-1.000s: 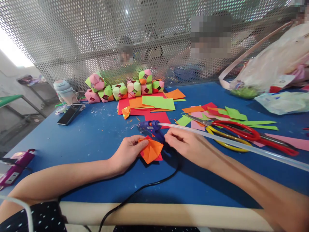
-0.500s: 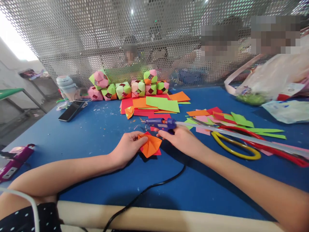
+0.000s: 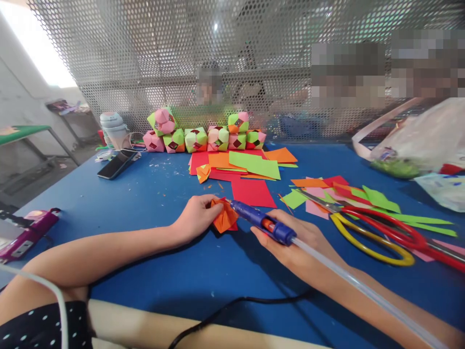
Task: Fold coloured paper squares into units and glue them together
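My left hand [image 3: 198, 218] pinches a folded orange and red paper piece [image 3: 225, 218] just above the blue table. In my right hand [image 3: 296, 237] is a dark blue hot glue gun [image 3: 259, 219], its nozzle pointing left at the upper edge of the folded paper. I cannot tell whether the tip touches the paper. A long clear glue stick [image 3: 348, 276] sticks out of the gun's back and runs over my right forearm. Just beyond my hands lies a flat red paper sheet [image 3: 254, 193].
Folded paper balls [image 3: 196, 140] line the back by the perforated metal screen [image 3: 145, 58]. Red-and-yellow scissors [image 3: 374, 237] lie at right among paper scraps [image 3: 381, 198]. A phone [image 3: 116, 165], a cup [image 3: 114, 131] and a purple power strip [image 3: 29, 235] are at left. A black cord [image 3: 232, 301] crosses the front.
The glue gun has turned and come down, so its nozzle now meets the folded paper's upper edge instead of pointing past it. My left hand keeps its pinch. The view has shifted slightly.
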`<state>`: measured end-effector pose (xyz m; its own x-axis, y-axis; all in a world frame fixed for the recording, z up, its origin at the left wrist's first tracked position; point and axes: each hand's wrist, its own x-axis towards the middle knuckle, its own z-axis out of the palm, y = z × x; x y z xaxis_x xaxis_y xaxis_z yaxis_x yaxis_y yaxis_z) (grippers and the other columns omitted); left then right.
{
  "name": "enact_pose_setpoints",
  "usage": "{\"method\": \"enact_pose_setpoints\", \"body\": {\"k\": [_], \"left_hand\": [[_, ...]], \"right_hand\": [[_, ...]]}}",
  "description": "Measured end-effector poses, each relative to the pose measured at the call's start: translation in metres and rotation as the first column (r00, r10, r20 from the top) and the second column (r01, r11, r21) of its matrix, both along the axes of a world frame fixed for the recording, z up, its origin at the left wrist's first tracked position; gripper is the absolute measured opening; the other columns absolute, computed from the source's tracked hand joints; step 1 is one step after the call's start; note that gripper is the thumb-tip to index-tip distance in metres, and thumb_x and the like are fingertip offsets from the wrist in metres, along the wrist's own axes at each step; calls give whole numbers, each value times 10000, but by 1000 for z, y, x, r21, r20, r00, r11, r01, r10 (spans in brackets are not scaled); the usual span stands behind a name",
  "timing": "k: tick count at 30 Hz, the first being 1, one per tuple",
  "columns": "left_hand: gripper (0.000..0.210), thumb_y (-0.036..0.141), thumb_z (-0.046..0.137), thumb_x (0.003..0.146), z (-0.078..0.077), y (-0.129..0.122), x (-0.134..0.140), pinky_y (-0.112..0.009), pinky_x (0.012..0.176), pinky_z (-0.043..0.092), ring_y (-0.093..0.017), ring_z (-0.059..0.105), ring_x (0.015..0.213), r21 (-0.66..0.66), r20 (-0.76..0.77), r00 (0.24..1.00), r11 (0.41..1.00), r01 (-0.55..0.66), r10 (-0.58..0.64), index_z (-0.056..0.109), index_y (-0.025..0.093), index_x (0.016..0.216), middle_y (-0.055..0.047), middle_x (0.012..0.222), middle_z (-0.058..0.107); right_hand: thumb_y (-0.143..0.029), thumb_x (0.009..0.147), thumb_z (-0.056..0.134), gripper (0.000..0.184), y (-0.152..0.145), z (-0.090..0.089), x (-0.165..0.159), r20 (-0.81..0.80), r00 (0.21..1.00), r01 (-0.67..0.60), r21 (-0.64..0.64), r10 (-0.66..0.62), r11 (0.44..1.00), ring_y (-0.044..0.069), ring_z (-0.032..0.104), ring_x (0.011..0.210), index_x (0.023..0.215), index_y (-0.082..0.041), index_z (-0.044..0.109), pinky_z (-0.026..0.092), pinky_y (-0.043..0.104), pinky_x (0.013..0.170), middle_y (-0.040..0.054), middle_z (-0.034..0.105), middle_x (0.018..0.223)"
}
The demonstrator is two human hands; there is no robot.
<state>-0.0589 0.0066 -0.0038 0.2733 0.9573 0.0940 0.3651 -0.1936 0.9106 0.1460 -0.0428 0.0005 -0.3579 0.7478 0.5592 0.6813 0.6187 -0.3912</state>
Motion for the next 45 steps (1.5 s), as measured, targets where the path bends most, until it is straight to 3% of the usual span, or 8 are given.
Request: {"method": "enact_pose_setpoints", "body": {"k": [3,8,16,24,35,45], "left_hand": [[208,269,468,785,0,-2,0,-207,578,428,-115,542,623,36,-36,999,999,14,-13,625,136,756,8,674,609],[200,292,442,794,-3,-2,1,-200,425,418,-93,505,440,-72,4,999,997,32,-31,577,148,765,24,584,551],[196,293,441,781,-5,-1,0,-173,369,355,-78,471,409,-34,-53,998,999,23,-25,566,155,716,36,543,512],[185,288,448,773,-6,-1,1,-180,378,349,-78,468,408,-22,-64,998,1000,15,-16,557,156,702,36,537,521],[193,291,446,771,-7,-1,1,-184,390,343,-82,467,423,-14,-65,998,1000,17,-18,569,154,712,33,553,533],[190,282,447,765,-6,-1,0,-191,423,366,-83,474,448,5,-87,996,1000,25,-24,573,155,702,36,564,526]], "right_hand": [[-277,846,519,84,1,-2,1,34,999,-13,21,12,1000,133,562,494,819,-221,463,388,239,468,-13,590,628],[-284,852,499,106,0,-5,2,65,998,12,20,-13,1000,124,538,454,776,-222,461,372,232,446,-26,560,585],[-277,849,481,90,-1,-5,2,107,994,32,27,-35,999,134,518,439,781,-220,468,377,241,439,-26,514,561],[-288,853,487,115,-2,-4,0,97,995,17,19,-18,1000,135,524,435,764,-223,455,362,244,439,-29,520,559],[-349,849,502,171,-2,-2,1,57,996,71,-110,-65,991,123,493,408,736,-241,433,346,230,412,-44,520,519],[-377,854,491,185,-4,0,0,41,998,61,-114,-57,992,122,495,420,742,-238,440,358,228,423,-43,523,529]]}}
